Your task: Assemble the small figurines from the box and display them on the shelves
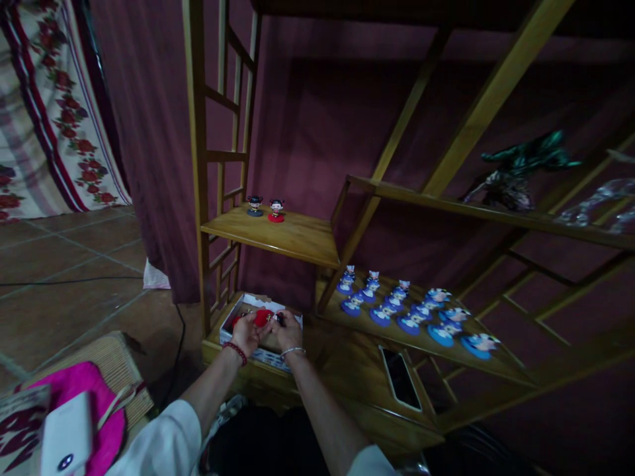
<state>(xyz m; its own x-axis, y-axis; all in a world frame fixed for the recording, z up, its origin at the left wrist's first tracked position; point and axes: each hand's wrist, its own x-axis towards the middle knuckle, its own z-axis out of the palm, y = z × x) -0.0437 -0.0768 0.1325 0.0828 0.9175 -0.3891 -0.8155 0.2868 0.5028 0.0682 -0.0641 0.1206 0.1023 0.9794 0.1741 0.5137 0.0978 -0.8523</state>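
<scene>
Over a low white cardboard box (292, 365) on the bottom shelf, my two hands are close together. A small doll figurine (264, 317) with a round red base and a black-haired head lies tilted between them. My left hand (247, 336), with a red bead bracelet at the wrist, has its fingers closed at the red base. Around the head end, the fingers of my right hand (288, 332) are closed; a pale bracelet circles that wrist. Other small dark and red items in the box are partly hidden by my left hand.
On the shelf above stand a dark-based figurine (254, 206) and a red-based figurine (276, 211). Several blue-based figurines (384, 313) stand in rows at right. A phone (401, 377) lies on the lower shelf. A green ornament (528, 162) sits higher up. A white power bank (67, 433) is at lower left.
</scene>
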